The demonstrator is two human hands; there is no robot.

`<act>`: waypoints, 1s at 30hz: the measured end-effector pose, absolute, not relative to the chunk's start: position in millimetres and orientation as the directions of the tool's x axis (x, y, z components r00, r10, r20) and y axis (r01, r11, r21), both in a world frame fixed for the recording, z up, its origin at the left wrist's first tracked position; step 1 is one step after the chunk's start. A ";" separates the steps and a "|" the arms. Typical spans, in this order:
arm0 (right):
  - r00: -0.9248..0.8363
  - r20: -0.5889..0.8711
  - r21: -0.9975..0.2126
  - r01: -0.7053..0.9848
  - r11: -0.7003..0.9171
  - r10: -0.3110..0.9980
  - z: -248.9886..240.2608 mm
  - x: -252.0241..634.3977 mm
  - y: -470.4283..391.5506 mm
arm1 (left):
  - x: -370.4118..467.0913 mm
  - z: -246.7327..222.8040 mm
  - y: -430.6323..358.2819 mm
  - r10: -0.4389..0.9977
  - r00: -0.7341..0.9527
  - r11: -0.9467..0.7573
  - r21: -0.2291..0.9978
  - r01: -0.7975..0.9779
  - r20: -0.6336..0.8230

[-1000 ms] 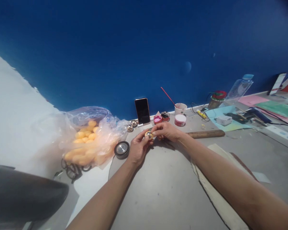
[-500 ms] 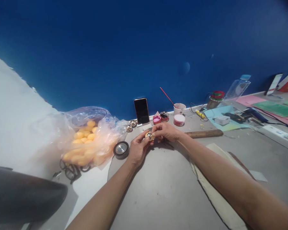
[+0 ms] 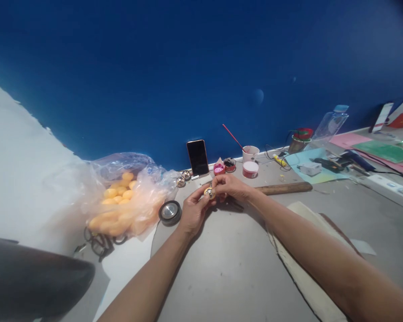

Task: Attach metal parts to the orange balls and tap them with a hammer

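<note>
My left hand (image 3: 194, 210) pinches a small yellow ball (image 3: 208, 192) with silvery and dark patches between thumb and fingers. Closed fingertips of my right hand (image 3: 230, 187) meet at the ball's right side; whatever they may hold there is hidden. Two similar shiny, patterned balls (image 3: 183, 178) rest just beyond my left hand. A round black thing with a metal centre (image 3: 170, 212) lies left of my left wrist. Under my right wrist a wooden stick (image 3: 285, 188) runs off to the right.
A clear plastic bag (image 3: 151, 197) of plain yellow-orange balls (image 3: 117, 191) stands at left. Along the blue wall are a propped phone (image 3: 198, 157), a white cup (image 3: 251, 154) with a red stick, and a pink-and-white tub (image 3: 250, 169). Cream cloth (image 3: 302, 264) lies beneath my right forearm.
Both hands stay at the ball, almost in the same place. My right fingertips have shifted slightly against it, and the ball looks a little turned. The whole view has tilted slightly.
</note>
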State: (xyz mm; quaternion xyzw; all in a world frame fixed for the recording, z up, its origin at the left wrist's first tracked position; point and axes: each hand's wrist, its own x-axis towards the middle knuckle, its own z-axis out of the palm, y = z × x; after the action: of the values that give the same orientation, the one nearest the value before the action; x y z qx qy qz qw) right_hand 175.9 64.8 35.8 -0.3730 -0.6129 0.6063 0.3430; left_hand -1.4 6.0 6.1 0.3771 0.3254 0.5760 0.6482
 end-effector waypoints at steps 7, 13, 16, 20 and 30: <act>-0.526 -0.007 -0.995 -0.081 -0.059 0.851 36.9 179.5 67.9 | -5.6 0.2 11.3 0.993 0.114 0.099 0.814 -0.572 -0.041; -0.525 0.003 -1.000 0.020 0.016 0.851 39.1 180.2 66.3 | -3.9 4.6 9.5 0.989 0.147 0.110 0.796 -0.595 -0.027; -0.503 -0.006 -0.995 0.088 0.044 0.864 39.6 177.3 64.3 | -3.5 6.5 7.9 0.986 0.166 0.109 0.810 -0.577 -0.015; -0.523 -0.003 -0.999 0.037 0.019 0.852 38.0 178.4 65.0 | -3.5 8.4 6.0 0.984 0.177 0.121 0.816 -0.566 -0.023; -0.581 0.004 -1.000 0.020 0.019 0.814 34.3 183.3 67.2 | -0.1 12.0 3.1 0.991 0.105 0.126 0.878 -0.462 -0.087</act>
State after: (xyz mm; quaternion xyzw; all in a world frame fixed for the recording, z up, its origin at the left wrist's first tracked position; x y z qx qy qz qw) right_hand 183.3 67.2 34.3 -0.3270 -0.6379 0.6193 0.3203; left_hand -0.1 3.1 12.0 0.3561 0.3709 0.5569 0.6523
